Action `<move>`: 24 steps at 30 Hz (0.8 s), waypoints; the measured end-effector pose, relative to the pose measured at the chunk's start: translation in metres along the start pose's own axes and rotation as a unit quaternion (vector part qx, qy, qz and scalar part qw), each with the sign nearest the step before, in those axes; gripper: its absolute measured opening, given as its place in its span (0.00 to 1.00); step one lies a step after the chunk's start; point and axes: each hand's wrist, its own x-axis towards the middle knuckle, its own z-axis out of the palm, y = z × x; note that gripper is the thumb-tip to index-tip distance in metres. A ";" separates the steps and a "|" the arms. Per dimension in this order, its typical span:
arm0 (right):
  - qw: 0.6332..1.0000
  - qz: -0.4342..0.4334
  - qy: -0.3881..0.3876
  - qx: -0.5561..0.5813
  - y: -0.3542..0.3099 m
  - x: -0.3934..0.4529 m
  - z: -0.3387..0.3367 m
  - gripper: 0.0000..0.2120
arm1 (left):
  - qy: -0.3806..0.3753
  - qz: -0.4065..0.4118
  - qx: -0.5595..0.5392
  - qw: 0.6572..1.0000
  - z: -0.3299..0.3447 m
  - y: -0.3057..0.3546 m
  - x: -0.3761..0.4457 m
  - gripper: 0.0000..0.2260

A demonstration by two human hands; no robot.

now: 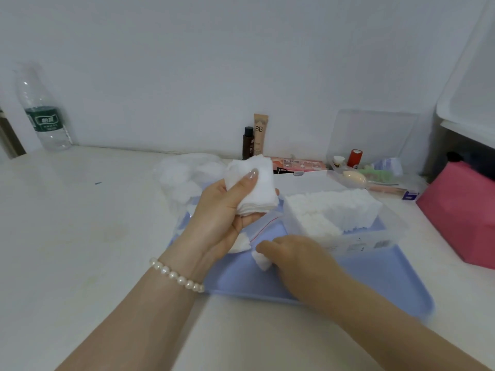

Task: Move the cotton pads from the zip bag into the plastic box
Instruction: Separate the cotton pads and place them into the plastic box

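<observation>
Here we hold a stack of cotton pads (253, 188) in our left hand (225, 210), gathering a handful | right hand (289, 253) pinches a stray pad (262, 261) below it | plastic box (345, 223) just beyond the right hand, ready for loading

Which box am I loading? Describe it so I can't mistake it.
On the blue tray, look right of the left hand holding a stack of pads. The clear plastic box there already holds white cotton pads, unlike the other clear box behind, which holds cosmetics.

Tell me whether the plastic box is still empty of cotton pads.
No: the clear plastic box on the blue tray already holds rows of white cotton pads.
</observation>
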 end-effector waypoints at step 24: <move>0.738 0.180 0.274 0.590 -0.005 0.001 -0.059 0.06 | -0.104 -0.066 0.020 0.992 0.013 -0.032 -0.007 0.19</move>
